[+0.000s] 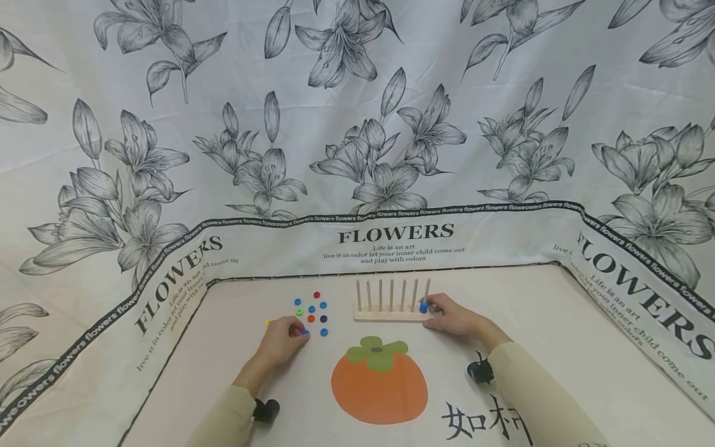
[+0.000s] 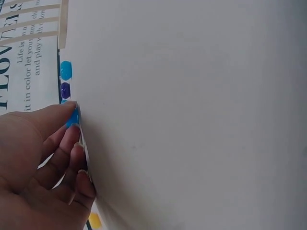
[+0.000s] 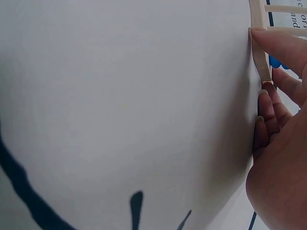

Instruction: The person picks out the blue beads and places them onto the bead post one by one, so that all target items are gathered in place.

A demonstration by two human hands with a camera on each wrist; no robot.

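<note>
My left hand (image 1: 282, 340) is at the left of the table, pinching a small blue bead (image 2: 73, 117) between thumb and fingertip. Several loose beads lie just past it, among them a red bead (image 1: 316, 295), a green bead (image 1: 299, 312) and a purple bead (image 1: 323, 319). A wooden peg rack (image 1: 385, 316) with a row of upright pegs stands at the middle back. My right hand (image 1: 455, 316) grips its right end, thumb against the front of the base. Blue beads (image 3: 275, 61) sit at the rightmost peg, partly hidden by the fingers.
A yellow bead (image 2: 94, 220) lies left of the left hand, mostly hidden in the head view. The tablecloth bears a printed orange persimmon (image 1: 380, 388) and black characters. A flower-printed curtain (image 1: 391, 242) surrounds the table at back and sides.
</note>
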